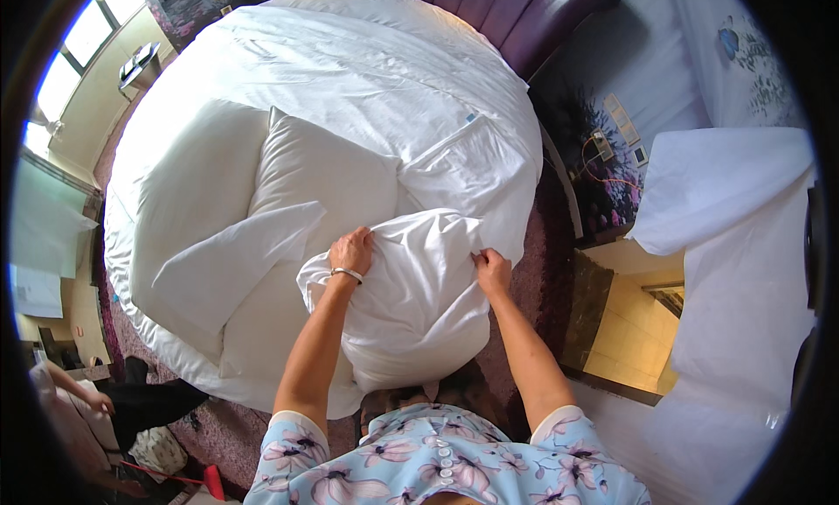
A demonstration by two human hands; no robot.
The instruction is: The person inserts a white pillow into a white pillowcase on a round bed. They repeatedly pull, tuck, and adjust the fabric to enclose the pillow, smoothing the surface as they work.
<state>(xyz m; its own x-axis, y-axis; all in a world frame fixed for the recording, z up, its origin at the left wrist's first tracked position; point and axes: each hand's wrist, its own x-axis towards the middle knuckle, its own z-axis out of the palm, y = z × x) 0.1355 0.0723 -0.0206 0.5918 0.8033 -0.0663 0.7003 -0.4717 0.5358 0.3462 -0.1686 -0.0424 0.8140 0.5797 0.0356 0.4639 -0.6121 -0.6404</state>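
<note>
Close in front of me, a pillow in a loose white pillowcase [419, 308] rests at the near edge of the round bed. My left hand [352, 251] grips the bunched cloth at its upper left. At the upper right, the fingers of my right hand [493, 270] pinch the pillowcase's edge. Beyond it lies a bare white pillow [328, 164], and farther left a larger white pillow [196, 171]. A flat white pillowcase [229, 262] is draped across these. Another white pillowcase [465, 167] with a small blue tag lies flat to the right.
A white sheet covers the round bed [341, 53], backed by a purple padded headboard [505, 13]. White sheets [741, 262] hang at the right. At lower left another person [78, 407] is near a red dustpan or broom head [213, 482]. Purple carpet [223, 433] surrounds the bed.
</note>
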